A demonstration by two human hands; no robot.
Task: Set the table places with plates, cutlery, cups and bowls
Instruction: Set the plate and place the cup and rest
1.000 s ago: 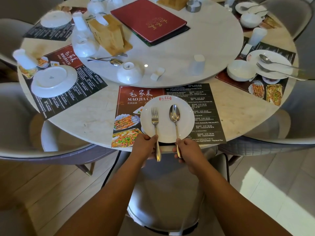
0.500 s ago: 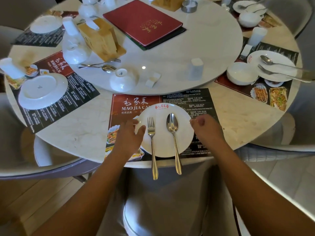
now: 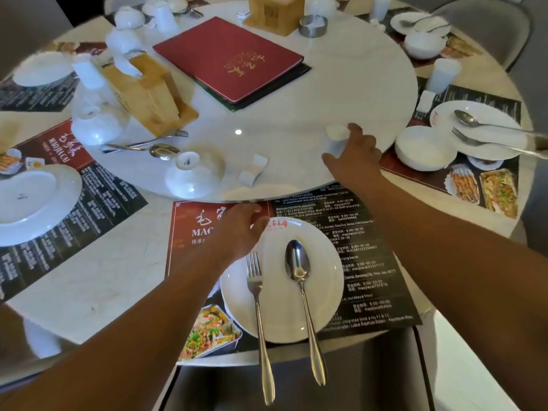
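- The white cup [image 3: 336,134] is small and plain. It stands mouth down near the rim of the marble turntable [image 3: 296,108], at about 1 o'clock from my plate.
- My right hand [image 3: 354,157] is at the cup, fingers arched wide around it. The forefinger is over its far side and the thumb is low at its near side. Blur keeps me from telling whether they actually press it.
- My left hand [image 3: 237,229] hovers over the placemat [image 3: 373,280] at 11 o'clock of the plate. Its fingers are loose and nearly straight and hold nothing, with the thumb just beside the plate's rim.
- The dinner plate [image 3: 323,271] is round, white and glossy. It sits on the placemat at the table's near edge, at 6 o'clock of the turntable, with a small red logo in Chinese characters on its 12 o'clock rim.
- A steel fork [image 3: 254,280] and spoon [image 3: 297,264] lie side by side on the plate, fork on the left. Their heads point to 12 and their handles run past the table edge toward 6.
- The placemat's red panel shows white letters "MA…", cut off by my left hand, under Chinese characters. Its black panel lists lines with "9:00–00:00" and "maojiacai".
- An upturned white bowl [image 3: 192,178] sits on the turntable at 11 o'clock. A red menu [image 3: 231,57] with gold characters lies at 12.
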